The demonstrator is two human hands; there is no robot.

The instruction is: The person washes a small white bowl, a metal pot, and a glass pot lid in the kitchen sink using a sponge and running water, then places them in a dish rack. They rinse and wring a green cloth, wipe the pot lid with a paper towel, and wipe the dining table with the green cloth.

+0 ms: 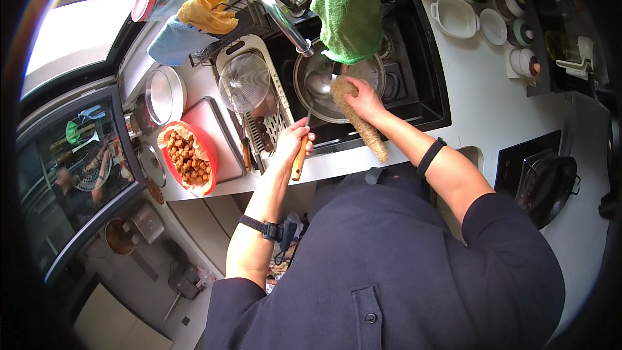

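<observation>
My left hand point(294, 142) grips the wooden handle point(300, 155) of a metal ladle, whose shiny bowl point(318, 83) lies over a round metal basin point(338, 117) in the black sink. My right hand point(363, 99) holds a long brown loofah sponge point(365, 132), with its upper end by the ladle and its lower end over the counter's front edge. A chrome faucet point(286, 24) arches above the basin. A green towel point(351, 9) hangs over the far part of the sink and hides some of the basin.
Left of the black sink point(440, 92) stand a draining basket point(284, 102) with a wire strainer point(244, 82), a cutting board point(233, 155) and a red basket point(214, 155) of round brown food. White dishes point(454, 17) sit at the right. An open window point(121, 131) is at the left.
</observation>
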